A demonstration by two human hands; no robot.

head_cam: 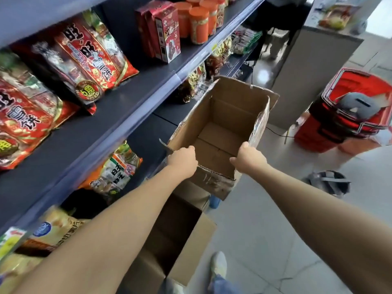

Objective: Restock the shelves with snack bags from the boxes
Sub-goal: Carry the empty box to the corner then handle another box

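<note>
I hold an open cardboard box (224,115) in the air in front of the shelves; nothing shows inside it. My left hand (183,161) grips its near left rim. My right hand (248,159) grips the near right corner by a taped flap. A second open cardboard box (199,236) stands on the floor below my arms, its inside dark. Red snack bags (91,58) lie on the upper dark shelf (127,102) at the left. Green and orange snack bags (118,168) sit on the shelf below.
Red cartons (163,30) and orange-lidded jars (199,24) stand further along the upper shelf. Stacked red shopping baskets (347,115) sit on the floor at right beside a grey counter (307,81). A dark bin (328,183) is on the tiled floor. My shoe (218,266) is near the lower box.
</note>
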